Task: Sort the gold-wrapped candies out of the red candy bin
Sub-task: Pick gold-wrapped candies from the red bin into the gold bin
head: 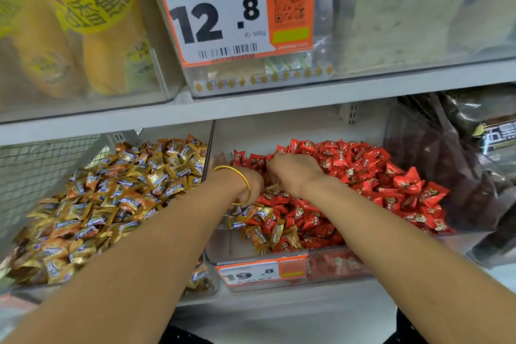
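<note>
Left hand [251, 183]: mid-frame, fingers buried in bin [231, 244]; grip untellable.
Right hand [296, 172]: beside it, likewise.
Gold candies [262, 229]: lower centre.

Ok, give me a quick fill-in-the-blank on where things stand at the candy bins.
1. The left hand and right hand are both in the bin of ___ candies.
2. The gold bangle is on the ___ wrist.
3. Stray gold-wrapped candies lie toward that bin's front ___ corner.
4. The large price tag on the upper shelf reads ___.

Missing words: red; left; left; 12.8
</note>
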The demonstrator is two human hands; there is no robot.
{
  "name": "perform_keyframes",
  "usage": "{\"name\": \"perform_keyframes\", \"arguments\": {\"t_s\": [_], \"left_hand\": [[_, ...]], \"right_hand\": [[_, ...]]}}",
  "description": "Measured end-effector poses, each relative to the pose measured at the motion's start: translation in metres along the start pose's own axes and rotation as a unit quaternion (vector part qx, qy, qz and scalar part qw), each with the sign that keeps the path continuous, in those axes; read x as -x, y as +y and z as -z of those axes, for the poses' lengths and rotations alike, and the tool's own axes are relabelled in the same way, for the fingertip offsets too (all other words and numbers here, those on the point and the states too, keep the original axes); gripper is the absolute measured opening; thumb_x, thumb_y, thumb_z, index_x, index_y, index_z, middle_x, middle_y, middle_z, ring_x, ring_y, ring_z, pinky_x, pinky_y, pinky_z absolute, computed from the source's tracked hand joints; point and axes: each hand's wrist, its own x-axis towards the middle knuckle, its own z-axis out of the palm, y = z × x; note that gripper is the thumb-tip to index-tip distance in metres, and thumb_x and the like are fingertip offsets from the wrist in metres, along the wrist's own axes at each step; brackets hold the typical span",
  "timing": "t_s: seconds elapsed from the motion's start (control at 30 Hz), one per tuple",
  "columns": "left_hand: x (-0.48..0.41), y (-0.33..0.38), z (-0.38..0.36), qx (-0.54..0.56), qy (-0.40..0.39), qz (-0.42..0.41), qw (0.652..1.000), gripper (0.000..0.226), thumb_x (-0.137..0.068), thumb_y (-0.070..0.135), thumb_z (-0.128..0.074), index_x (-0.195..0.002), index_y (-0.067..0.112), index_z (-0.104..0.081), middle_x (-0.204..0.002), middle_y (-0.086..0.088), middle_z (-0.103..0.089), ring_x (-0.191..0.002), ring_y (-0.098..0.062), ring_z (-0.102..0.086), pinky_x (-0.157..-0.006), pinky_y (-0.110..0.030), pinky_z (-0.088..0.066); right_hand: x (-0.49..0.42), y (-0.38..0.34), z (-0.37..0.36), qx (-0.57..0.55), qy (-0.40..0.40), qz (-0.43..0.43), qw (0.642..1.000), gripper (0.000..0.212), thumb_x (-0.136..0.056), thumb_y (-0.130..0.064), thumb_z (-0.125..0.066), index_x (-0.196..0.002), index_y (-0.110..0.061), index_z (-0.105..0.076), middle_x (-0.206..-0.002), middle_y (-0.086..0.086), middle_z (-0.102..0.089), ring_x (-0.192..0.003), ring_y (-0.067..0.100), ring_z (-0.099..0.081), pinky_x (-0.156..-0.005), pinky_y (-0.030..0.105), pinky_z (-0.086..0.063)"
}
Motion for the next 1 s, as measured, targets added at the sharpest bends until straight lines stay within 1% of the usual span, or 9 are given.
{"name": "perform_keyframes", "arguments": {"t_s": [0.1,0.2,0.3,0.4,0.57,0.6,0.77,0.9,1.0], "left_hand": [[-0.003,0.005,-0.005,0.013,0.016,0.002,1.0,0.05,-0.091,0.002,-0.052,-0.139,0.004,-0.04,-0.136,-0.014,-0.045,-0.093,-0.021,-0.057,-0.066,-0.023,-0.042],[-0.006,0.006,-0.01,0.058,0.048,0.011,0.997,0.05,-0.092,0.012,-0.056,-0.139,0.004,-0.04,-0.144,-0.012,-0.038,-0.122,-0.025,-0.048,-0.075,-0.021,-0.04],[-0.004,0.007,-0.012,0.085,0.035,0.011,0.996,0.045,-0.09,0.021,-0.06,-0.128,0.0,-0.05,-0.132,-0.014,-0.052,-0.115,-0.026,-0.055,-0.088,-0.028,-0.048],[-0.006,0.007,-0.013,0.051,0.027,0.006,0.998,0.042,-0.086,0.025,-0.065,-0.117,-0.002,-0.057,-0.118,-0.013,-0.063,-0.109,-0.028,-0.06,-0.087,-0.033,-0.048],[-0.011,0.006,-0.022,0.086,0.049,0.026,0.995,0.032,-0.084,0.015,-0.067,-0.111,-0.002,-0.061,-0.109,-0.014,-0.066,-0.1,-0.026,-0.065,-0.072,-0.024,-0.048],[-0.011,0.006,-0.023,0.107,0.044,0.031,0.993,0.033,-0.085,0.011,-0.065,-0.114,-0.002,-0.059,-0.111,-0.015,-0.065,-0.098,-0.026,-0.066,-0.069,-0.024,-0.048],[-0.014,0.003,-0.023,0.189,0.058,0.048,0.979,0.039,-0.089,0.005,-0.06,-0.125,-0.005,-0.051,-0.113,-0.017,-0.065,-0.094,-0.025,-0.068,-0.075,-0.028,-0.055],[-0.013,0.001,-0.019,0.291,0.072,0.074,0.951,0.049,-0.089,0.002,-0.058,-0.133,-0.006,-0.039,-0.113,-0.022,-0.062,-0.092,-0.027,-0.069,-0.08,-0.036,-0.057],[-0.008,0.002,-0.017,0.356,0.061,0.084,0.929,0.054,-0.088,0.002,-0.06,-0.135,-0.006,-0.035,-0.118,-0.026,-0.059,-0.092,-0.03,-0.068,-0.074,-0.033,-0.058]], "right_hand": [[0.012,0.017,0.01,-0.089,0.085,-0.065,0.99,0.006,-0.087,-0.009,-0.062,-0.086,-0.015,-0.061,-0.091,0.002,-0.061,-0.084,0.022,-0.06,-0.066,0.031,-0.048],[0.025,0.031,0.017,-0.315,0.102,-0.114,0.937,0.007,-0.086,-0.003,-0.059,-0.087,-0.01,-0.056,-0.084,0.006,-0.061,-0.07,0.019,-0.058,-0.059,0.03,-0.049],[0.037,0.036,0.022,-0.539,0.049,-0.156,0.826,0.02,-0.089,0.0,-0.053,-0.104,-0.013,-0.054,-0.082,0.009,-0.06,-0.061,0.014,-0.059,-0.039,0.017,-0.039],[0.042,0.036,0.026,-0.67,0.009,-0.209,0.712,0.03,-0.094,0.001,-0.042,-0.114,-0.014,-0.058,-0.094,0.012,-0.059,-0.074,0.019,-0.069,-0.042,0.019,-0.048],[0.044,0.033,0.03,-0.792,-0.032,-0.252,0.556,0.01,-0.085,-0.003,-0.046,-0.077,-0.007,-0.049,-0.075,0.008,-0.048,-0.055,0.019,-0.056,-0.036,0.017,-0.039],[0.044,0.034,0.029,-0.787,-0.04,-0.247,0.564,0.015,-0.086,-0.009,-0.052,-0.072,-0.01,-0.047,-0.067,0.005,-0.045,-0.05,0.014,-0.047,-0.034,0.016,-0.033],[0.049,0.025,0.019,-0.58,-0.039,-0.123,0.805,0.01,-0.089,-0.02,-0.063,-0.083,-0.013,-0.061,-0.056,-0.003,-0.045,-0.043,0.007,-0.041,-0.037,0.018,-0.032],[0.05,0.019,0.015,-0.507,-0.073,-0.073,0.856,0.018,-0.091,-0.002,-0.055,-0.089,-0.015,-0.068,-0.084,0.006,-0.065,-0.052,0.007,-0.054,-0.045,0.018,-0.047],[0.05,0.015,0.011,-0.477,-0.106,-0.062,0.87,0.024,-0.092,0.002,-0.052,-0.107,-0.009,-0.067,-0.11,0.011,-0.063,-0.06,0.011,-0.058,-0.047,0.019,-0.051]]}}
